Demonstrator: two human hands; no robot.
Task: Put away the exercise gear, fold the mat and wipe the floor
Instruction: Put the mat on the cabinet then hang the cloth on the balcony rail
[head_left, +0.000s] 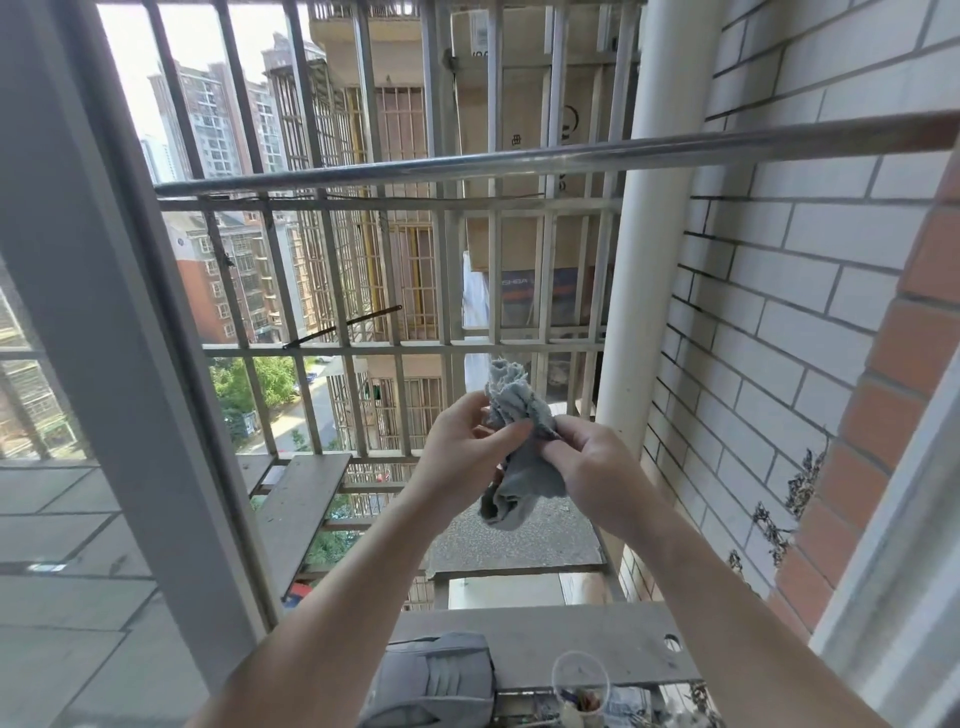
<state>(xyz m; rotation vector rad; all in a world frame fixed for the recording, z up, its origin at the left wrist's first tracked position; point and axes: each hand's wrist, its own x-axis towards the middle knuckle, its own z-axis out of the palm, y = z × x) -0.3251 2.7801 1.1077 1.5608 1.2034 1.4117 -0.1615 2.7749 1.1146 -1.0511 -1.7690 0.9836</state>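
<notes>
I hold a crumpled grey cloth out through an open window, in front of a metal security grille. My left hand grips the cloth's left side, thumb across its front. Its right side is pinched by my right hand. The cloth's upper end sticks up above both hands and its lower end hangs below them. No exercise gear, mat or floor is in view.
A steel rod runs across above my hands. The grille lies beyond, a white pipe and a tiled wall to the right. Below, a grey ledge carries a grey shoe and a clear cup.
</notes>
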